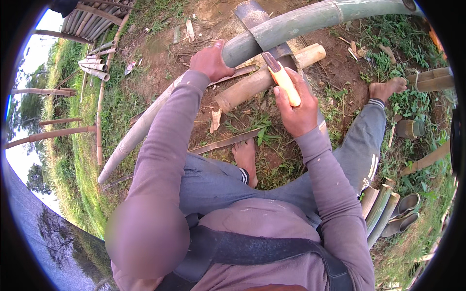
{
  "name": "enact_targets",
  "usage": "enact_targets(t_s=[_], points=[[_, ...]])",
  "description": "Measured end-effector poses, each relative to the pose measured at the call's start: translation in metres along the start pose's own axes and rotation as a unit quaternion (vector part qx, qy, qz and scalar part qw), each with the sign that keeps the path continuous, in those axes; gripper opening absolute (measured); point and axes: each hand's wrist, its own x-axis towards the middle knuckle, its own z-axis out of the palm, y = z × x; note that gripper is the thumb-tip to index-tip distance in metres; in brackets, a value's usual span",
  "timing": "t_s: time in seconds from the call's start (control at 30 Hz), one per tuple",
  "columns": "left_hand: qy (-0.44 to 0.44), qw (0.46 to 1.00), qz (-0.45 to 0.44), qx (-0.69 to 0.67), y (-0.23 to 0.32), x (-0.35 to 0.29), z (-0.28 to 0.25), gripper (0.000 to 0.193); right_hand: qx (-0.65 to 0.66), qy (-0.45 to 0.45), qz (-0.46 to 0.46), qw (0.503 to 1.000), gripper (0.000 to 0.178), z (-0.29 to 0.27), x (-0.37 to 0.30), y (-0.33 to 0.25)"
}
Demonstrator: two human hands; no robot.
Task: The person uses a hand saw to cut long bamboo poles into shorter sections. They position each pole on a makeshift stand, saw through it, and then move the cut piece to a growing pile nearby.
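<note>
A long green bamboo pole (296, 28) curves across the upper view, resting over a darker piece of bamboo (251, 15). My left hand (212, 62) grips the pole from above, left of that crossing. In my right hand (298, 104) is the yellow-orange handle of what looks like a hand saw (284, 83). Its thin blade, seen nearly edge-on, lies across the pole just right of my left hand. How deep it sits in the bamboo is hard to tell. Below the pole, a shorter tan bamboo piece (245, 92) lies aslant, close to my right hand.
My bare feet (245, 154) are on grassy soil, legs spread. A flat bamboo strip (224, 141) lies by one foot. Cut bamboo pieces (378, 211) and a pair of shoes (404, 213) are at lower right. Bamboo stacks (94, 22) and a rail frame (99, 111) stand left.
</note>
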Motion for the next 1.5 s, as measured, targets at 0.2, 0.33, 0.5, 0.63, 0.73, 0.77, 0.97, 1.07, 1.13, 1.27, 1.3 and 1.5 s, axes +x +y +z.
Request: enact_targets(t_s=[0.2, 0.33, 0.5, 0.63, 0.73, 0.77, 0.97, 1.07, 1.13, 1.27, 1.3, 1.5], points=[[-0.019, 1.0, -0.013, -0.001, -0.012, -0.002, 0.006, 0.099, -0.033, -0.065, 0.054, 0.996, 0.051, -0.075, -0.064, -0.044], [-0.018, 1.0, -0.014, -0.003, -0.003, -0.005, 0.006, 0.091, -0.006, -0.079, 0.065, 0.995, 0.054, -0.103, -0.098, -0.037], [-0.012, 1.0, 0.008, -0.025, 0.01, -0.002, -0.005, 0.086, 0.022, -0.03, 0.071, 0.997, 0.044, 0.014, 0.033, 0.011], [0.008, 1.0, 0.008, -0.029, -0.015, -0.012, 0.001, 0.084, -0.03, -0.041, 0.003, 0.999, 0.047, -0.006, -0.011, -0.005], [0.0, 0.999, 0.016, -0.032, -0.017, -0.01, 0.004, 0.074, -0.018, -0.077, 0.085, 0.993, 0.051, -0.089, -0.106, -0.035], [0.008, 0.999, 0.027, -0.036, -0.015, -0.005, 0.012, 0.074, -0.012, -0.083, 0.113, 0.99, 0.052, -0.104, -0.125, -0.039], [0.019, 0.998, 0.048, -0.04, -0.004, 0.002, 0.008, 0.078, -0.055, -0.017, -0.015, 0.998, 0.045, 0.003, -0.002, 0.025], [-0.002, 0.999, 0.037, -0.035, -0.011, 0.0, 0.007, 0.081, 0.034, -0.015, 0.071, 0.997, 0.043, 0.034, 0.036, 0.011], [-0.004, 0.998, 0.036, -0.043, -0.014, -0.005, 0.005, 0.081, -0.006, -0.023, 0.036, 0.999, 0.043, 0.01, -0.002, 0.008], [0.004, 0.999, 0.033, -0.037, -0.019, -0.005, 0.016, 0.078, -0.017, -0.061, 0.077, 0.995, 0.051, -0.069, -0.112, -0.01], [0.006, 0.999, 0.037, -0.035, -0.018, -0.002, 0.016, 0.078, -0.005, -0.049, 0.078, 0.996, 0.052, -0.07, -0.122, -0.016], [-0.004, 0.999, 0.035, -0.025, 0.004, 0.001, 0.005, 0.085, -0.012, -0.003, 0.021, 1.0, 0.045, 0.028, 0.026, 0.031]])
